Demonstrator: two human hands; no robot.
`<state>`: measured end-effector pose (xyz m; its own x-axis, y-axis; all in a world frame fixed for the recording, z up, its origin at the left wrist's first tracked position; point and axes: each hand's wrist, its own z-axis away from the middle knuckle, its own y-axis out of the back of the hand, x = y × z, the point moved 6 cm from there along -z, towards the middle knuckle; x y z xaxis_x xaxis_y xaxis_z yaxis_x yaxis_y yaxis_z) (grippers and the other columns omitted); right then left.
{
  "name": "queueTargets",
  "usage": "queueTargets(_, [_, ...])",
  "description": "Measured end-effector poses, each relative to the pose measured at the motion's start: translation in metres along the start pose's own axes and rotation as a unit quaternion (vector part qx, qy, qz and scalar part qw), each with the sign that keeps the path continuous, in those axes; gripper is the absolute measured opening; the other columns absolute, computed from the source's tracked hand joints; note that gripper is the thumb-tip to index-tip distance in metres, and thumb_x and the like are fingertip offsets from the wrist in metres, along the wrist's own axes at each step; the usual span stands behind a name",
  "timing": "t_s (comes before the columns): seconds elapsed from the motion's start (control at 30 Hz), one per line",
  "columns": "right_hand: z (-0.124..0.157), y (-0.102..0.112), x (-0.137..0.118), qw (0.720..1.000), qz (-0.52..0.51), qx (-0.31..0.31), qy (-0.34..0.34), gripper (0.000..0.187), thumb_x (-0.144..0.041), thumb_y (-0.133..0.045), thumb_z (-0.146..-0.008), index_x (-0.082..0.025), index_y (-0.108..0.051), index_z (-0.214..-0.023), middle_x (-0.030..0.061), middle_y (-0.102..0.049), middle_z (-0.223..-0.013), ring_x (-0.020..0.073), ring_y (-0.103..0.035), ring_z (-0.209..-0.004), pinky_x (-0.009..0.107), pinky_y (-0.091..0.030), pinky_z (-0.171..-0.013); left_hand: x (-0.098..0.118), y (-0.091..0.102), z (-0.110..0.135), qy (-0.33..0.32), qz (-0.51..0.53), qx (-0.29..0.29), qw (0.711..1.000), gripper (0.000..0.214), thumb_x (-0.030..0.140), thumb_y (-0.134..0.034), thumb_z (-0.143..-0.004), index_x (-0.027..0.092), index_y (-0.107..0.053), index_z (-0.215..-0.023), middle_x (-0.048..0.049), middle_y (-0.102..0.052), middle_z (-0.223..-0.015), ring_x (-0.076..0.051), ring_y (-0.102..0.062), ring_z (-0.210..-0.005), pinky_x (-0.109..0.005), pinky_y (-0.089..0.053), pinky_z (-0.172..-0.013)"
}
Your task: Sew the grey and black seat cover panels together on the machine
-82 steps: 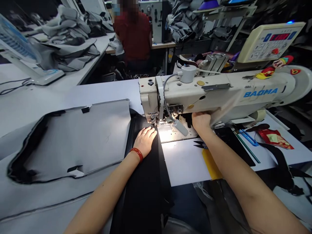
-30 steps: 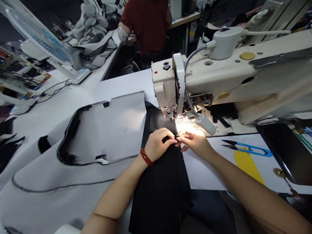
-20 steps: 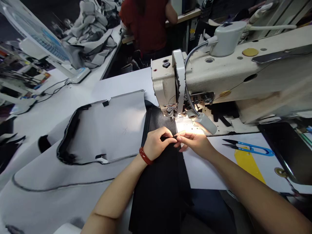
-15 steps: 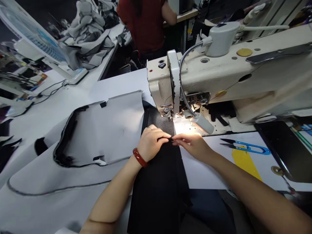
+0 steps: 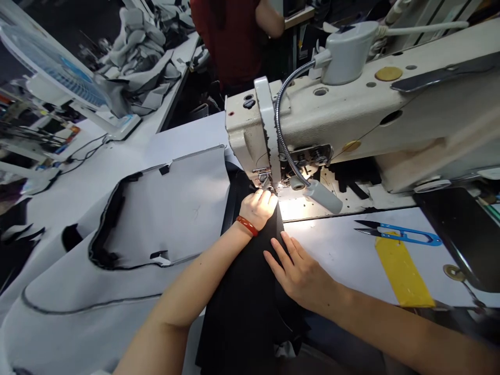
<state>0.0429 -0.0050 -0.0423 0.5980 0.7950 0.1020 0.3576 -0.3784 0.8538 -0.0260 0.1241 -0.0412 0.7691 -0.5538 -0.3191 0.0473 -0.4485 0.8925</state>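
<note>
A long strip of black fabric point(image 5: 250, 291) runs from the sewing machine point(image 5: 351, 109) down toward me. My left hand point(image 5: 258, 209), with a reddish-brown bangle point(image 5: 247, 226) on its wrist, is closed on the fabric right beside the needle area. Its fingertips are hidden under the curled fingers. Lower and to the right, my right hand point(image 5: 299, 268) lies with fingers spread on the right edge of the same fabric. A large grey panel point(image 5: 167, 208) with black edging adjoins the strip on the left.
Blue thread snips point(image 5: 410, 237), a yellow tag point(image 5: 404, 271) and a dark phone-like slab point(image 5: 463, 234) lie to the right. A small lamp point(image 5: 323, 196) lights the machine bed. At the left stands a fan point(image 5: 66, 73); a person in red point(image 5: 230, 41) is behind.
My hands were pinching together at the fabric's edge; they are now apart. The left has moved up to the needle area, while the right has come down and opened flat on the fabric.
</note>
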Motion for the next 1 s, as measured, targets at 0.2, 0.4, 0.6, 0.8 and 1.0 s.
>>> queueTargets(0.2, [0.0, 0.006, 0.003, 0.999, -0.012, 0.049, -0.013, 0.034, 0.002, -0.039, -0.078, 0.0, -0.065, -0.1, 0.0218, -0.066, -0.103, 0.0313, -0.063, -0.099, 0.039, -0.055, -0.077, 0.002, 0.0, 0.007, -0.002, 0.012, 0.005, 1.0, 0.026, 0.01, -0.037, -0.091, 0.015, -0.063, -0.091, -0.0046, -0.066, -0.082, -0.016, -0.058, -0.076, -0.026, -0.041, -0.059])
queueTargets(0.4, [0.001, 0.005, 0.003, 0.998, -0.021, 0.054, -0.016, 0.033, 0.002, -0.04, -0.079, -0.001, -0.066, -0.099, 0.0212, -0.067, -0.103, 0.0325, -0.063, -0.099, 0.039, -0.057, -0.076, 0.001, -0.006, -0.001, 0.043, 0.018, -0.075, 0.996, 0.027, 0.011, -0.037, -0.09, 0.016, -0.063, -0.086, -0.0055, -0.064, -0.077, -0.018, -0.058, -0.082, -0.026, -0.044, -0.06])
queueTargets(0.6, [-0.002, 0.002, 0.01, 0.998, -0.024, 0.049, -0.03, 0.035, 0.003, -0.038, -0.08, -0.003, -0.067, -0.099, 0.0186, -0.067, -0.104, 0.0298, -0.063, -0.1, 0.037, -0.057, -0.077, 0.006, -0.005, -0.005, 0.082, 0.045, -0.166, 0.982, 0.031, 0.01, -0.035, -0.089, 0.01, -0.061, -0.106, -0.0114, -0.065, -0.103, -0.019, -0.058, -0.094, -0.028, -0.048, -0.073])
queueTargets(0.8, [0.01, 0.014, 0.016, 0.995, -0.039, 0.077, -0.045, 0.031, 0.003, -0.039, -0.08, -0.002, -0.068, -0.089, 0.0179, -0.07, -0.095, 0.0254, -0.066, -0.093, 0.036, -0.056, -0.08, 0.023, 0.026, 0.016, 0.204, 0.061, -0.279, 0.937, 0.055, 0.037, -0.056, -0.079, 0.01, -0.048, -0.126, -0.015, -0.053, -0.122, -0.03, -0.049, -0.106, -0.041, -0.049, -0.081])
queueTargets(1.0, [0.03, 0.021, -0.012, 0.981, -0.177, 0.052, 0.061, 0.025, -0.01, -0.046, -0.081, -0.009, -0.067, -0.093, 0.0131, -0.069, -0.101, 0.0251, -0.061, -0.102, 0.039, -0.051, -0.091, 0.026, 0.021, 0.016, 0.212, 0.113, -0.302, 0.923, 0.034, 0.007, -0.047, -0.075, 0.01, -0.061, -0.105, -0.0126, -0.061, -0.091, -0.021, -0.059, -0.079, -0.028, -0.049, -0.063])
